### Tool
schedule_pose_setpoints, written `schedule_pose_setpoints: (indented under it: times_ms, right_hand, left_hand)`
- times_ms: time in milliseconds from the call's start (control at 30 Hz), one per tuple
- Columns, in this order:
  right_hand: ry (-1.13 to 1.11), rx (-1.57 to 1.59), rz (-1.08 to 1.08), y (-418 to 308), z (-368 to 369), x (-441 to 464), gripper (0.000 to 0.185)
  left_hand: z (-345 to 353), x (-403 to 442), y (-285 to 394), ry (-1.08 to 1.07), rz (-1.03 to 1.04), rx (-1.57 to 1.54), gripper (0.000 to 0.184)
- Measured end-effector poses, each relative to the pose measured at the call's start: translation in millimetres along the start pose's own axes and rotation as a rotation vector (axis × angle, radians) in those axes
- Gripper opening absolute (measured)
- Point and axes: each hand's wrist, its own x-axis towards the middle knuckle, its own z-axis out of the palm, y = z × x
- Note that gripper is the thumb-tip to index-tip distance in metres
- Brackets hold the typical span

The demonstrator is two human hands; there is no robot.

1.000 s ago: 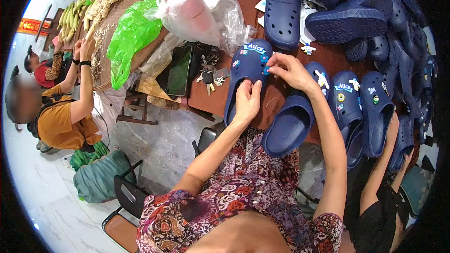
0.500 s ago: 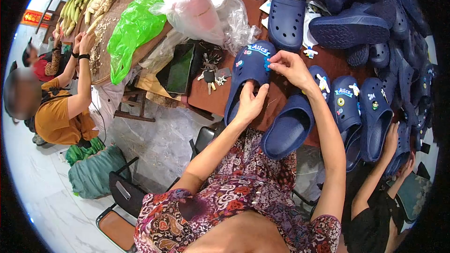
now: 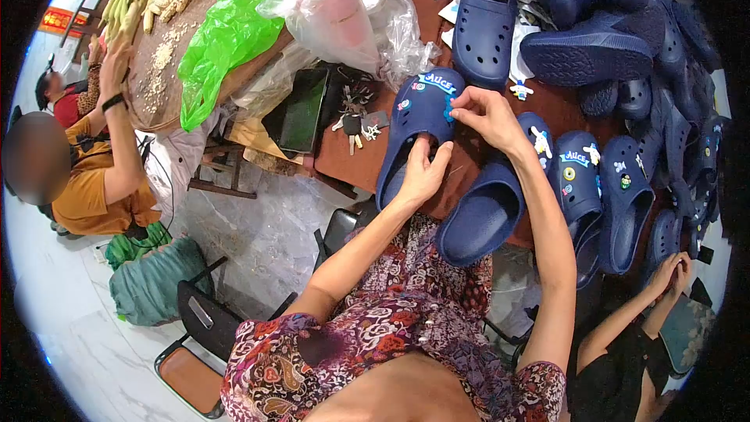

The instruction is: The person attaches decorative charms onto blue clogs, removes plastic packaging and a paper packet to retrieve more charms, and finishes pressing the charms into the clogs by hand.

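Note:
A navy clog (image 3: 414,119) lies at the table's front edge, toe pointing away, with an "ALICE" banner charm (image 3: 438,82) and small number-like charms on its top. My left hand (image 3: 426,170) grips it, fingers reaching into the foot opening and thumb outside. Beside the toe, my right hand (image 3: 491,119) pinches a blue shoe charm (image 3: 449,106) against the clog's right side; whether its stem is in a hole is hidden by the fingertips. Just right of this clog, a second navy clog (image 3: 483,215) lies under my right forearm, a white character charm (image 3: 541,141) on it.
Decorated clogs (image 3: 578,180) stand in a row rightward, beside a pile of navy clogs (image 3: 586,55). Keys (image 3: 353,126), a dark tablet-like device (image 3: 301,113) and a bagged pink container (image 3: 336,19) lie left. A co-worker's hands (image 3: 670,275) are at right; another person sits by the corn (image 3: 176,4).
My hands keep nearly the same hold on the clog and charm. The right co-worker's hands have left the clogs and come together. At left, the other person's arms have shifted.

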Motion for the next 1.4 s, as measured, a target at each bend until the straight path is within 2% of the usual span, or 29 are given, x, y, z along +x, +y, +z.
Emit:
schedule_pose_setpoints:
  times_ms: [33, 100, 167, 233, 300, 333, 367, 433, 533, 600, 633, 700, 767, 833, 900, 933, 967, 1033, 1100, 1167, 1233, 1400]
  right_hand:
    - [-0.012, -0.040, -0.003, -5, 0, -1, 0.015]
    - [-0.015, -0.109, -0.030, -11, 0, -2, 0.016]
    - [0.070, -0.266, -0.135, -5, 6, -4, 0.015]
    - [0.198, -0.483, -0.231, -10, 16, -10, 0.014]
    - [0.260, -0.630, -0.241, -17, 26, -14, 0.014]
    - [0.264, -0.712, -0.205, -23, 32, -16, 0.015]
    - [0.263, -0.788, -0.171, -29, 38, -19, 0.015]
    - [0.299, -0.850, -0.176, -32, 47, -20, 0.017]
    - [0.322, -0.805, -0.199, -28, 44, -21, 0.017]
    - [0.284, -0.607, -0.159, -24, 36, -21, 0.017]
    - [0.288, -0.603, -0.156, -21, 34, -21, 0.017]
    - [0.295, -0.362, -0.239, -12, 30, -20, 0.016]
    - [0.288, -0.314, -0.219, -6, 28, -16, 0.016]
    - [0.213, -0.135, -0.150, -3, 26, -14, 0.017]
    - [0.178, -0.111, -0.106, 0, 24, -12, 0.018]
    - [0.183, -0.101, -0.105, 2, 25, -11, 0.018]
    - [0.188, -0.093, -0.106, 4, 24, -10, 0.018]
    - [0.201, -0.124, -0.119, -2, 20, -10, 0.017]
    - [0.207, -0.111, -0.100, -3, 17, -9, 0.014]
    - [0.188, -0.099, -0.094, 1, 16, -4, 0.013]
    - [0.116, -0.082, -0.051, 2, 12, 2, 0.012]
    - [-0.031, -0.111, 0.016, -4, 1, 11, 0.012]
  left_hand:
    - [1, 0, -4, -0.007, 0.000, -0.002, 0.044]
    - [6, 2, -14, 0.027, 0.021, -0.196, 0.044]
    - [2, 1, -4, -0.002, -0.050, -0.100, 0.041]
    - [0, 4, -10, -0.065, -0.080, -0.239, 0.038]
    - [3, 3, -5, -0.052, -0.089, -0.327, 0.035]
    - [-1, 3, 0, -0.107, -0.197, -0.361, 0.036]
    - [4, 2, 5, -0.049, -0.122, -0.361, 0.025]
    - [2, 3, 2, -0.037, -0.135, -0.290, 0.017]
    - [1, 0, 5, -0.009, -0.146, -0.218, 0.018]
    - [6, 1, 18, -0.020, -0.123, -0.257, 0.017]
    - [5, 1, 18, -0.024, -0.125, -0.253, 0.017]
    - [5, 0, 12, -0.013, -0.109, -0.237, 0.021]
    - [-2, 3, -13, -0.005, -0.135, -0.206, 0.025]
    - [-3, 3, -4, 0.014, -0.162, -0.172, 0.029]
    - [2, 0, 10, -0.044, -0.101, -0.228, 0.029]
    - [1, 0, 8, -0.021, -0.155, -0.202, 0.028]
    - [3, 2, 5, -0.019, -0.125, -0.291, 0.029]
    - [0, 3, 5, -0.070, -0.116, -0.280, 0.032]
    - [-4, 4, 0, -0.083, -0.218, -0.369, 0.036]
    - [-5, 7, -3, -0.072, -0.167, -0.374, 0.038]
    - [-8, 7, 2, -0.128, -0.221, -0.395, 0.040]
    - [-7, 5, 8, -0.107, -0.183, -0.374, 0.038]
